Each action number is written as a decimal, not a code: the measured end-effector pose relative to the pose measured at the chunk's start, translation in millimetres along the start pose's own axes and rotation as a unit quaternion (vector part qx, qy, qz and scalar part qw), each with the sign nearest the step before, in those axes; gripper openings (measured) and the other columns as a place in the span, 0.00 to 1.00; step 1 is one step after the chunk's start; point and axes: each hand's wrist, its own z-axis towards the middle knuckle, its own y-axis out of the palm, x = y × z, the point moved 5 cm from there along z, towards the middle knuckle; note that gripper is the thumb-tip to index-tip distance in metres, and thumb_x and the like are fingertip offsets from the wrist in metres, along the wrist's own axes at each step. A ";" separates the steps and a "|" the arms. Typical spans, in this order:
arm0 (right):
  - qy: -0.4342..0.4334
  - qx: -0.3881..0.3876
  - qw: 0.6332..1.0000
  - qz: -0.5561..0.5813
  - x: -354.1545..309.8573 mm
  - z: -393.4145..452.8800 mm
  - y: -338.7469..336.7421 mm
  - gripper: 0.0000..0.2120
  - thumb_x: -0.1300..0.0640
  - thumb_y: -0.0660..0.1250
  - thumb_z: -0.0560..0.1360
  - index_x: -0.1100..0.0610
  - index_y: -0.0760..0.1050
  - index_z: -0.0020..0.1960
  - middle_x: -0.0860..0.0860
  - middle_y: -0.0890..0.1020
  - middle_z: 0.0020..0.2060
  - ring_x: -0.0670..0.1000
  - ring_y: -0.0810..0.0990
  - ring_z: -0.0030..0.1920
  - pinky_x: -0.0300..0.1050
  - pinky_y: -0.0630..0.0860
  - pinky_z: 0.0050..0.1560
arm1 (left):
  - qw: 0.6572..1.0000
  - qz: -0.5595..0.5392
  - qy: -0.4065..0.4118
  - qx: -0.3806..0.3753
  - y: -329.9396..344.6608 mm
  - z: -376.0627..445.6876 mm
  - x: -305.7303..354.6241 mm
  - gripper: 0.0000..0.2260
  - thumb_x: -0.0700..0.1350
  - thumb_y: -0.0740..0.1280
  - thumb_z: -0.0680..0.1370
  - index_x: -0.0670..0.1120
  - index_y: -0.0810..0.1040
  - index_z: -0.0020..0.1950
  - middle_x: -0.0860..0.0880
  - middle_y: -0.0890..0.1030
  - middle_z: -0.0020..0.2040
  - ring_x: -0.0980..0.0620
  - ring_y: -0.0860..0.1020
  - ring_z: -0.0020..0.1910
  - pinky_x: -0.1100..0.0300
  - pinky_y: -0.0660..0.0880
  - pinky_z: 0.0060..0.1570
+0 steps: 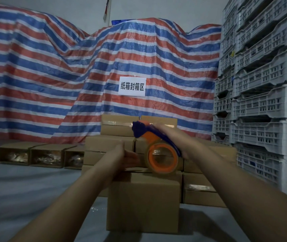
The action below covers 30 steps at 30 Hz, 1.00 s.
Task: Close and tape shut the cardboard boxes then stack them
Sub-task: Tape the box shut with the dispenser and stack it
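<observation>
Head: right fingers (169,132) around tape dispenser (156,147)

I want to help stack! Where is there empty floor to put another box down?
The grey floor left of the near box, in front of the row of open boxes, is bare. The strip right of the near box, before the white crates, is narrower. Behind it the stacked boxes crowd together.

Cardboard box (143,203) up front: matt brown, smooth. Tape dispenser (154,137): glossy orange/blue plastic w/ clear shiny tape roll (162,157). Tarp (52,75): woven plastic, crinkled, slight sheen. Crates (265,102): matt grey-white plastic. Sign (132,86): white paper.
</observation>
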 end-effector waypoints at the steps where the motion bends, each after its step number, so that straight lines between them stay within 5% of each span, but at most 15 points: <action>1: -0.002 -0.008 1.000 -0.011 3.7 1.6 4.0 0.29 0.30 0.68 0.71 0.54 0.80 0.57 0.55 0.88 0.45 0.56 0.87 0.48 0.57 0.79 0.62 | 1.000 -0.007 -0.003 0.000 -2.2 1.5 -0.8 0.30 0.57 0.45 0.85 0.40 0.81 0.53 0.43 0.85 0.49 0.49 0.81 0.52 0.53 0.70 0.60; 6: -0.012 -0.028 0.998 -0.048 -0.3 -0.4 10.7 0.40 0.22 0.67 0.59 0.52 0.82 0.55 0.54 0.87 0.46 0.58 0.86 0.51 0.60 0.77 0.65 | 0.998 -0.047 -0.034 -0.024 -8.9 4.2 -2.8 0.31 0.60 0.46 0.84 0.40 0.81 0.54 0.43 0.86 0.47 0.46 0.82 0.53 0.52 0.67 0.62; 10: -0.015 -0.024 0.997 -0.066 -4.7 -2.6 12.8 0.34 0.23 0.66 0.63 0.50 0.83 0.53 0.54 0.87 0.46 0.59 0.85 0.51 0.62 0.77 0.64 | 0.990 -0.117 -0.058 -0.055 -9.1 5.6 1.9 0.29 0.61 0.50 0.83 0.39 0.80 0.57 0.41 0.85 0.50 0.45 0.82 0.53 0.49 0.62 0.70; 15: -0.012 -0.014 0.996 -0.090 -8.2 -3.7 13.2 0.33 0.25 0.66 0.68 0.54 0.82 0.54 0.55 0.87 0.46 0.59 0.85 0.51 0.61 0.78 0.63 | 0.981 -0.181 -0.058 -0.028 -11.5 9.5 7.5 0.27 0.60 0.54 0.82 0.37 0.79 0.58 0.44 0.83 0.34 0.49 0.83 0.32 0.48 0.62 0.71; 19: -0.017 -0.020 0.995 -0.096 -9.5 -3.7 13.4 0.30 0.28 0.65 0.73 0.54 0.81 0.55 0.54 0.87 0.46 0.57 0.86 0.51 0.59 0.78 0.63 | 0.981 -0.184 -0.054 0.010 -21.6 10.3 11.5 0.21 0.57 0.58 0.82 0.41 0.79 0.55 0.44 0.85 0.45 0.42 0.81 0.54 0.42 0.69 0.56; 27: -0.014 -0.020 0.993 -0.119 -11.8 -5.3 14.8 0.31 0.27 0.63 0.73 0.54 0.81 0.55 0.53 0.87 0.46 0.56 0.86 0.50 0.57 0.79 0.62 | 0.990 -0.110 -0.081 -0.026 -22.6 6.1 17.0 0.15 0.55 0.70 0.76 0.43 0.83 0.46 0.51 0.78 0.34 0.47 0.77 0.52 0.43 0.71 0.52; 30: -0.015 -0.020 0.992 -0.121 -10.7 -4.5 13.9 0.31 0.27 0.63 0.73 0.54 0.81 0.54 0.52 0.88 0.44 0.54 0.86 0.48 0.56 0.79 0.62 | 0.990 -0.113 -0.087 -0.021 -20.1 3.8 17.5 0.10 0.49 0.69 0.77 0.43 0.81 0.52 0.52 0.80 0.31 0.49 0.80 0.50 0.43 0.70 0.54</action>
